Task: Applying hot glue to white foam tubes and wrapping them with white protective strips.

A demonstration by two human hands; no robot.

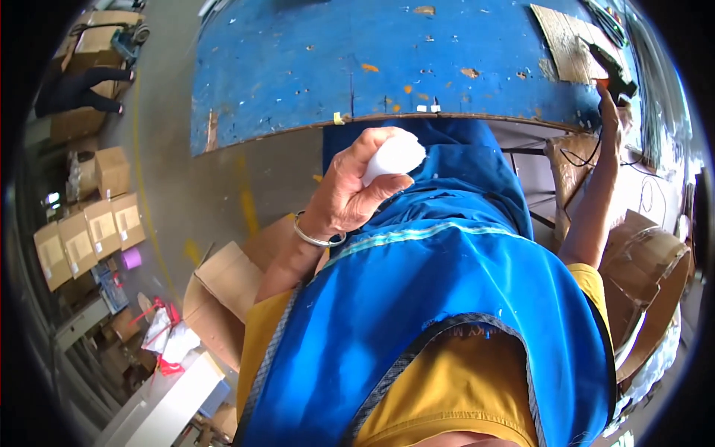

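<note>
Head view: left hand (344, 195), a metal bangle (316, 238) at its wrist, is clenched around a white cylindrical object (395, 156), held in front of the blue apron (439, 298) just near of the blue surface (335, 67). Right hand (609, 112) reaches to the far right and grips a dark handheld tool (612, 71) beside a cardboard sheet (566, 41) at the surface edge.

The scratched blue wooden workbench (313, 67) is the landmark: just before its near edge the left hand (346, 194) is raised, closed round a white paper roll (395, 158). At the bench's right end the right hand (609, 112) touches a dark handheld tool (612, 71), beside a flat brown cardboard sheet (570, 41) lying on the bench. Left of the bench and nearer the person, an open brown cardboard box (220, 287) sits on the floor.
</note>
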